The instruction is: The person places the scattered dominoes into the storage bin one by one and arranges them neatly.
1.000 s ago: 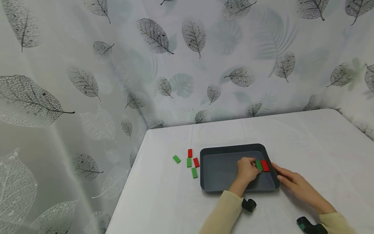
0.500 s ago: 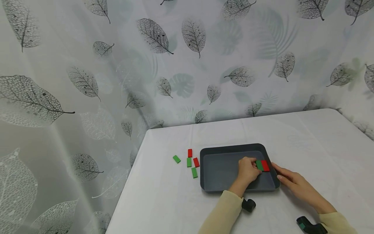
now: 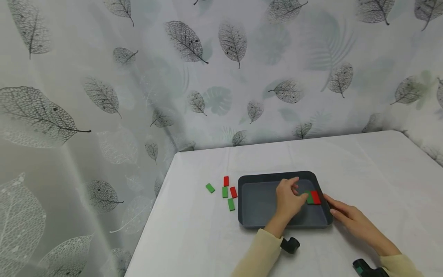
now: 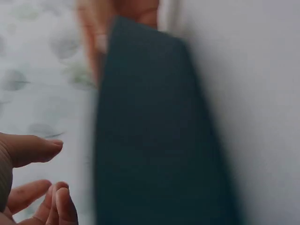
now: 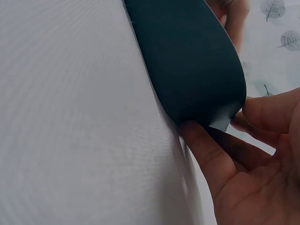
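Across the white table I see the green block lying near-to-far in the tray, just right of the nearer left hand, its fingers empty; the right hand, fingers outstretched, touches the tray.

Your left hand partly hides the green block in the tray. Its wrist view blurs the tray, cropping your hand at eight o'clock.
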A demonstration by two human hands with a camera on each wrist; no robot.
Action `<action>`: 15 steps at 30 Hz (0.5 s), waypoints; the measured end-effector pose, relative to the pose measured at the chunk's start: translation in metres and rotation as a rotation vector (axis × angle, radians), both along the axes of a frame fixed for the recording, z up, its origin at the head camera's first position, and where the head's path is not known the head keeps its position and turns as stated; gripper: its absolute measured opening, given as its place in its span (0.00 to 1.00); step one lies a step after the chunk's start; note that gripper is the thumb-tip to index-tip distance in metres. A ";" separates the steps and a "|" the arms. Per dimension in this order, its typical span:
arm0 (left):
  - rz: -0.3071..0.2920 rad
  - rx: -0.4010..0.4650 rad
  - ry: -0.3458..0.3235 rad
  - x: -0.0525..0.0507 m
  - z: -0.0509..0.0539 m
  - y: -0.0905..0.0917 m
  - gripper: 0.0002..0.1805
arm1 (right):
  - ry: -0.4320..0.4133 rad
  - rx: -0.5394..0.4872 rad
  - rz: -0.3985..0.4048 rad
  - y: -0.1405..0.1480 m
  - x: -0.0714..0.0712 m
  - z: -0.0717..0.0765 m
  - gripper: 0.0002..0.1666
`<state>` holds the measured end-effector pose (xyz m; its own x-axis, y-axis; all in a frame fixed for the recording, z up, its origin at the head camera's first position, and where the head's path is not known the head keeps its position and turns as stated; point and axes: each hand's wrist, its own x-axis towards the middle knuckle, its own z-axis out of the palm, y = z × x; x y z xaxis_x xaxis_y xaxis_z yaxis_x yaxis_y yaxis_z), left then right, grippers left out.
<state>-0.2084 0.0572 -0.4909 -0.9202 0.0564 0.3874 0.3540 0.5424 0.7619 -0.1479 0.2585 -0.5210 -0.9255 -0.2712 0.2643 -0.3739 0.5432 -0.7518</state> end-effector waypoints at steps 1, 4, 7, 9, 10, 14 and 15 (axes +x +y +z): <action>-0.017 0.017 0.071 0.001 0.006 -0.008 0.25 | -0.009 0.004 -0.002 0.000 0.001 0.000 0.28; -0.085 0.106 0.209 0.004 0.027 -0.038 0.25 | -0.021 0.007 0.000 0.000 0.002 0.000 0.28; -0.118 0.216 0.226 0.007 0.045 -0.075 0.24 | -0.038 0.000 0.010 0.000 0.002 0.000 0.29; -0.099 0.270 0.201 0.009 0.053 -0.102 0.23 | -0.048 0.001 0.016 0.000 0.001 0.000 0.29; -0.084 0.288 0.182 0.010 0.055 -0.116 0.23 | -0.055 0.004 0.012 0.000 0.001 0.000 0.29; 0.011 0.309 0.055 0.010 0.048 -0.166 0.23 | -0.060 0.012 0.008 0.000 0.000 0.000 0.30; 0.039 0.304 0.008 0.010 0.044 -0.177 0.23 | -0.058 0.011 0.010 0.000 0.000 0.000 0.29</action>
